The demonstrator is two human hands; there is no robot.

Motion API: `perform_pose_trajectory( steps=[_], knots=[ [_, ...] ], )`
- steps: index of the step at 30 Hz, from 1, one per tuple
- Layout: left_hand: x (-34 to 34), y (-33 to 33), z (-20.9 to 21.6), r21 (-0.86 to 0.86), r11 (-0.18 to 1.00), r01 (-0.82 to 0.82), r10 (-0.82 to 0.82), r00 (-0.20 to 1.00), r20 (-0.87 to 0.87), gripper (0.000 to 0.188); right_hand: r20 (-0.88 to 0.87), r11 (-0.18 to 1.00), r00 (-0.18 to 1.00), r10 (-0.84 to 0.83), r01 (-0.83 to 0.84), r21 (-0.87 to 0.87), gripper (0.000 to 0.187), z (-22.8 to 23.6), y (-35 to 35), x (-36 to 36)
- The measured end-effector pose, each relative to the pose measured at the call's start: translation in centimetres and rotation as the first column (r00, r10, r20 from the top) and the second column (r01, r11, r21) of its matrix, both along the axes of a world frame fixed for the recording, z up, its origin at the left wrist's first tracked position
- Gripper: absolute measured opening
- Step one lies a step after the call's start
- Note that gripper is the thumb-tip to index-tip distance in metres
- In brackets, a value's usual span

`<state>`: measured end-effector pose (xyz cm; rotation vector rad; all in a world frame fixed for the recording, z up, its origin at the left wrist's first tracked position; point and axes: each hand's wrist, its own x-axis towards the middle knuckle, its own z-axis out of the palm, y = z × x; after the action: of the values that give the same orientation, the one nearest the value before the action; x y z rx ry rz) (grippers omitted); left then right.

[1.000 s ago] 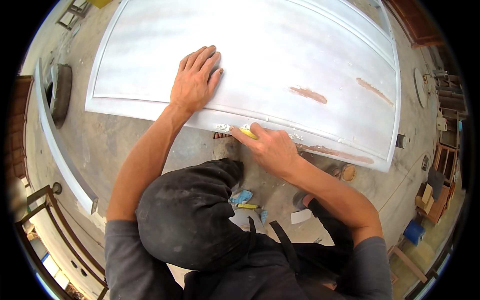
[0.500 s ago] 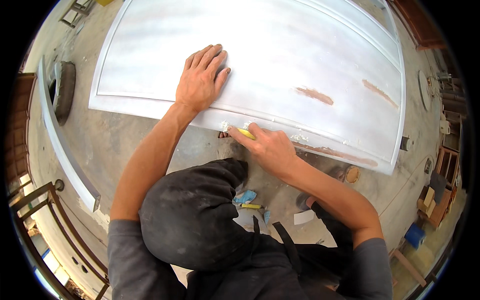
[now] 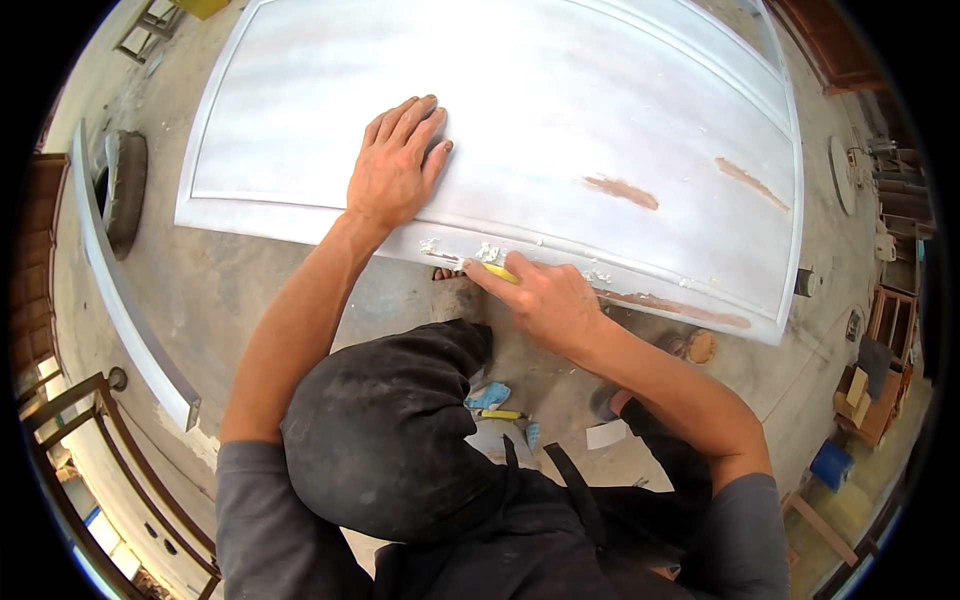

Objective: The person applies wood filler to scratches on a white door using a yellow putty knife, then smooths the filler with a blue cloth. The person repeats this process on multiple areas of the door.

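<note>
A large white panel door [image 3: 300, 150] lies in front of me, with a raised moulding along its near side. My left hand [image 3: 393, 170] rests flat on it, fingers stretched out and holding nothing. A slim yellow-handled scraper [image 3: 498, 272] is gripped in my right hand [image 3: 550, 305], its thin blade pointing left along the door's near edge. White shavings [image 3: 487, 252] sit in clumps around the blade. To the right of that hand, a bare brown strip [image 3: 680, 307] shows along the same edge. Two more brown patches, one a longish streak [image 3: 622, 191], mark the door's face.
A tyre [image 3: 127, 190] and a long pale bar [image 3: 125, 290] are at the left, above a brown metal frame [image 3: 110, 440]. Below the door, a blue cloth [image 3: 490, 396] and another yellow-handled tool [image 3: 503, 414] lie near my knees. A blue container [image 3: 830, 466] and wooden shelving [image 3: 893, 330] stand right.
My right hand has drawn the scraper slightly right and nearer along the edge, so more of the blade shows. My left hand stays in place on the door. The whole view has shifted a little.
</note>
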<state>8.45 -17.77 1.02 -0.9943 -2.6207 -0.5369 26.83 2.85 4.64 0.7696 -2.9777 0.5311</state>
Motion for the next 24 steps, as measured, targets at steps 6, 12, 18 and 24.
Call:
perform_pose_trajectory(
  steps=[6,12,18,24],
  knots=[
    [0.0,0.2,0.0,-0.019,1.0,-0.007,0.007,1.0,0.002,0.04,0.079,0.995,0.996,-0.032,0.025,0.094,0.058,1.3,2.4,2.0],
    [0.1,-0.1,0.0,-0.032,0.999,-0.018,0.018,1.0,0.003,0.04,0.106,0.997,0.994,-0.031,0.023,0.072,0.06,1.2,2.7,1.8],
    [0.0,0.3,0.1,-0.022,1.0,-0.008,0.009,1.0,0.016,0.041,-0.018,0.998,0.998,-0.063,0.064,0.014,0.067,0.1,0.6,0.5],
    [0.0,0.1,0.3,-0.016,1.0,-0.006,0.006,1.0,-0.006,0.041,0.06,0.999,0.997,-0.044,0.043,0.031,0.061,0.7,2.4,1.8]
  ],
)
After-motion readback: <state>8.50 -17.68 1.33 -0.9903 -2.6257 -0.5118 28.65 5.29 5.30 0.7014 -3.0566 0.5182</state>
